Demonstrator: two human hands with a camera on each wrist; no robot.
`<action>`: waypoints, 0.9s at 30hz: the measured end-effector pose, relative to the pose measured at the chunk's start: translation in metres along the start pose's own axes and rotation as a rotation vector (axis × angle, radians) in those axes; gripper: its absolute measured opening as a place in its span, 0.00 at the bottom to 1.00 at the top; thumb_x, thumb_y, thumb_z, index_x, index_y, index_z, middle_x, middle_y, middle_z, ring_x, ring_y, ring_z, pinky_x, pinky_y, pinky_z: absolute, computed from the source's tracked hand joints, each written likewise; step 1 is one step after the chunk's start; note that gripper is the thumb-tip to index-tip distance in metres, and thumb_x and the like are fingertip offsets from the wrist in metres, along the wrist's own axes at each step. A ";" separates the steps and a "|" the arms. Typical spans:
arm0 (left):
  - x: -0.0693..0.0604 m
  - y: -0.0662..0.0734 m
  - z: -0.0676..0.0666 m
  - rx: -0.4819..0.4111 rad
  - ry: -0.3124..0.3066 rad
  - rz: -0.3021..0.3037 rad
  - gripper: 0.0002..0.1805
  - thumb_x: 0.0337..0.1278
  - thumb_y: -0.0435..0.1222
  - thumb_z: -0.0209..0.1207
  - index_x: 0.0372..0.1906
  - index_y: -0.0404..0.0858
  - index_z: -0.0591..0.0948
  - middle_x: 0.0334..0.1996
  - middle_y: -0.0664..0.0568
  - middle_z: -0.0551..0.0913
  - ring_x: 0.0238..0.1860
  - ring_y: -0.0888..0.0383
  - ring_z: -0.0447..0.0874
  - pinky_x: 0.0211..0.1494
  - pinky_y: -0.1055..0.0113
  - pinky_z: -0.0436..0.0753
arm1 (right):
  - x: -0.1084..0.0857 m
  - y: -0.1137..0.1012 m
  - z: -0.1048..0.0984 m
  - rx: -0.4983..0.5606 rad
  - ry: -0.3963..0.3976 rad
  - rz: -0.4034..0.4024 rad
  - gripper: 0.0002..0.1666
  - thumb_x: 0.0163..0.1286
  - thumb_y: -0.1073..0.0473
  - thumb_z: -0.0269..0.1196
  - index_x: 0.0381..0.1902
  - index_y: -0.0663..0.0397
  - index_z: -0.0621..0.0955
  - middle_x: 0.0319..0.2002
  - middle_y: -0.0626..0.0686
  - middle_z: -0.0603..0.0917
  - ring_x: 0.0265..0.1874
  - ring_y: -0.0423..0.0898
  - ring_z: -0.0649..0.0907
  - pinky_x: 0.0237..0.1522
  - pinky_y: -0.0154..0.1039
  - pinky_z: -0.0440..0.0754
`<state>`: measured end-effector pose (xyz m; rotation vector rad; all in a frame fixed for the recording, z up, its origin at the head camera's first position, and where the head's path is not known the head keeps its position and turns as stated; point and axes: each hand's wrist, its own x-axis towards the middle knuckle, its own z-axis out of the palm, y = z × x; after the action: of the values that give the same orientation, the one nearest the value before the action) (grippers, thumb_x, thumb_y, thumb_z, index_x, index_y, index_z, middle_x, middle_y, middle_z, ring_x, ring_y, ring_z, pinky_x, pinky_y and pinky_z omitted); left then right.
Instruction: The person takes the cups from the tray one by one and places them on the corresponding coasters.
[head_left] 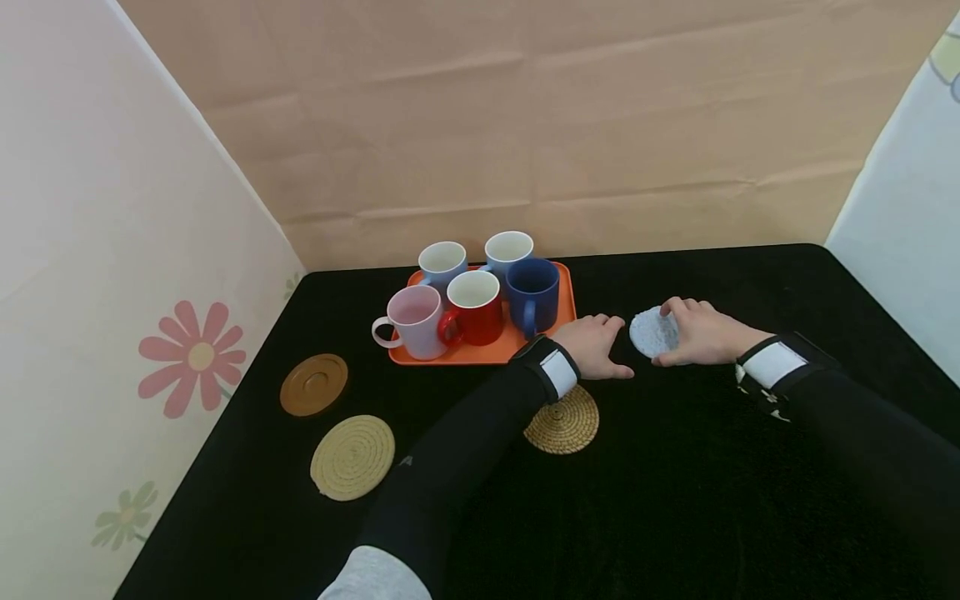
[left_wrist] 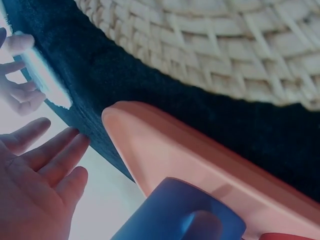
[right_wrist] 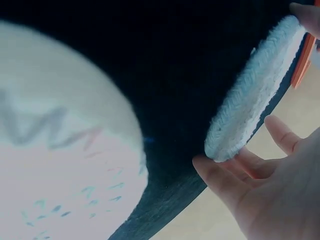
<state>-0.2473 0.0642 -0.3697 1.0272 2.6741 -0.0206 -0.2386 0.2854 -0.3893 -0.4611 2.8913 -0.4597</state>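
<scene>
My right hand (head_left: 697,332) grips a round pale-blue woven coaster (head_left: 651,333) by its edges, at the right of the black table. The right wrist view shows that coaster (right_wrist: 252,95) tilted, with fingers and thumb at opposite ends of its rim. Just left of it, my left hand (head_left: 592,346) reaches out with spread fingers and holds nothing. The left wrist view also has this hand (left_wrist: 40,175), beside the orange tray and blue mug. Below the left wrist lies a round wicker coaster (head_left: 566,423), partly covered by the forearm.
An orange tray (head_left: 495,357) at the back carries several mugs: dark blue (head_left: 534,292), red (head_left: 480,321), pink (head_left: 420,327) and two pale-blue ones behind. On the left lie a brown coaster (head_left: 313,385) and a cream woven coaster (head_left: 352,458). Walls stand behind and at both sides.
</scene>
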 end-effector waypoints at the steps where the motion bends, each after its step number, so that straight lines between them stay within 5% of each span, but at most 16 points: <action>1: 0.001 0.001 0.000 0.000 -0.004 -0.001 0.45 0.57 0.65 0.56 0.74 0.47 0.60 0.67 0.54 0.68 0.62 0.61 0.69 0.59 0.69 0.72 | -0.003 -0.001 0.000 -0.004 -0.002 -0.008 0.51 0.52 0.36 0.72 0.57 0.66 0.65 0.48 0.71 0.72 0.44 0.64 0.72 0.37 0.54 0.76; 12: 0.016 0.017 0.006 0.073 -0.002 -0.031 0.44 0.56 0.65 0.57 0.72 0.47 0.63 0.64 0.56 0.70 0.61 0.62 0.69 0.62 0.71 0.68 | -0.027 -0.011 0.004 0.011 -0.014 -0.085 0.47 0.51 0.39 0.74 0.57 0.61 0.66 0.51 0.68 0.72 0.46 0.61 0.72 0.38 0.52 0.77; 27: 0.002 0.022 0.005 0.130 0.008 -0.016 0.45 0.51 0.68 0.58 0.70 0.46 0.68 0.63 0.55 0.70 0.64 0.61 0.65 0.64 0.73 0.64 | -0.038 -0.015 0.012 0.007 -0.014 -0.139 0.50 0.48 0.37 0.74 0.59 0.59 0.67 0.53 0.64 0.71 0.47 0.57 0.72 0.37 0.47 0.78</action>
<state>-0.2329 0.0815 -0.3733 1.0453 2.7188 -0.1962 -0.1962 0.2807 -0.3910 -0.6643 2.8542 -0.4852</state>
